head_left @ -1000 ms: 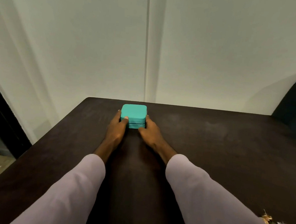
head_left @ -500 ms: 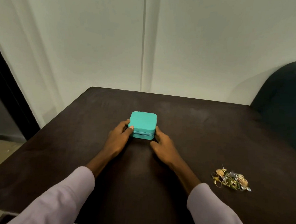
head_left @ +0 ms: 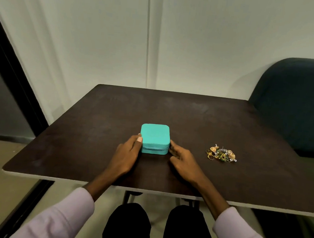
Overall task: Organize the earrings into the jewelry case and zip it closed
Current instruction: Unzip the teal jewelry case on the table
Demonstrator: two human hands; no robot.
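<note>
A small turquoise jewelry case [head_left: 155, 137] lies zipped and closed near the middle of the dark table [head_left: 198, 117]. My left hand [head_left: 125, 156] grips the case's left side, thumb on the top edge. My right hand [head_left: 184, 162] touches the case's right front corner with its fingertips. A small heap of gold and silver earrings [head_left: 221, 153] lies on the table to the right of my right hand, apart from it.
A dark teal chair back [head_left: 293, 101] stands at the table's right far corner. A pale wall runs right behind the table's far edge. My knees [head_left: 157, 227] show under the near edge. A dark door frame [head_left: 17, 77] is on the left.
The case has come toward me across the table between both hands. The view has pulled back and down, so the earrings and the near table edge now show fully.
</note>
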